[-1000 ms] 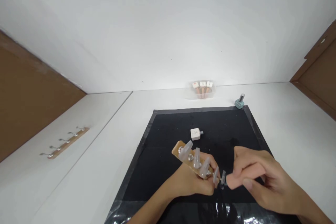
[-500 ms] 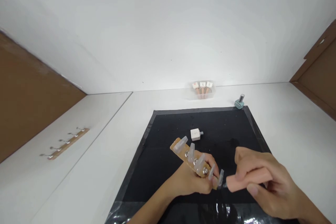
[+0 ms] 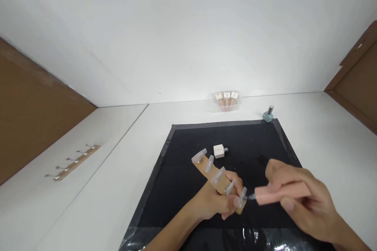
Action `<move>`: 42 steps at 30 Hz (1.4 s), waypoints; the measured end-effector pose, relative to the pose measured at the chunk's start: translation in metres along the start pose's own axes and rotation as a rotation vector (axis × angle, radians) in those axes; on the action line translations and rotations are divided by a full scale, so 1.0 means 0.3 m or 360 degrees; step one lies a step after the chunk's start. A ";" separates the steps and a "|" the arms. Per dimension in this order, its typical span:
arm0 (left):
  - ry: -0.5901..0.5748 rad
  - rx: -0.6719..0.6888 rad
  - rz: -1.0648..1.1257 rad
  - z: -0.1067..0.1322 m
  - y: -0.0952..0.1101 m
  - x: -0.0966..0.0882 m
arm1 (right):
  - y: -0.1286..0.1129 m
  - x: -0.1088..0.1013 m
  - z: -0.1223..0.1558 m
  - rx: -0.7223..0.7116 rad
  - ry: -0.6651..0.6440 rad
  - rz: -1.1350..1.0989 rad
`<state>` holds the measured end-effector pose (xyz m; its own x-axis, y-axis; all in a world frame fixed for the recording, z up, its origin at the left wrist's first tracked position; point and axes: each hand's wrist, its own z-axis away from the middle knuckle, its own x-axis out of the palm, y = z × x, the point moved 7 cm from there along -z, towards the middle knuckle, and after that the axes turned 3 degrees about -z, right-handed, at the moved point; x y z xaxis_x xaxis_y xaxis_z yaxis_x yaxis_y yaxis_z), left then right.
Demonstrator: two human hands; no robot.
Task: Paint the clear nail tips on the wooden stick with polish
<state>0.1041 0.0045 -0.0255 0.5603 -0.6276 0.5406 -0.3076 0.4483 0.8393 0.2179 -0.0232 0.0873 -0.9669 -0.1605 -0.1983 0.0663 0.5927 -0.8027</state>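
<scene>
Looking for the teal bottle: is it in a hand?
No, the teal bottle stands by the far corner of the black mat.

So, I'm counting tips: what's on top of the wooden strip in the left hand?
Five clear nail tips stand along the wooden strip. The left hand covers its near end and underside.

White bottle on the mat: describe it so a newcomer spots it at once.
Start at the black mat on the table. Near its middle, just beyond the nail-tip strip in the left hand, lies the white bottle. Unlike the standing teal bottle by the mat's far corner, it is a cube on its side, uncapped.
</scene>
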 end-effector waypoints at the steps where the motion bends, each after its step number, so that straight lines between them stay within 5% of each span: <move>1: 0.0009 -0.0012 0.0059 0.000 -0.007 -0.001 | -0.002 0.005 0.002 -0.0014 -0.0029 -0.0014; 12: 0.0036 -0.0040 0.0372 -0.002 0.006 0.021 | -0.014 0.010 -0.013 -0.0038 -0.0005 0.0101; 42: -0.0104 -0.0046 0.0438 0.000 0.012 0.042 | -0.031 0.008 -0.019 -0.0066 0.0063 0.0085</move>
<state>0.1099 -0.0018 -0.0156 0.4078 -0.5188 0.7514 -0.4190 0.6248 0.6588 0.2134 -0.0246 0.0974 -0.9713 -0.0967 -0.2171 0.1087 0.6319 -0.7674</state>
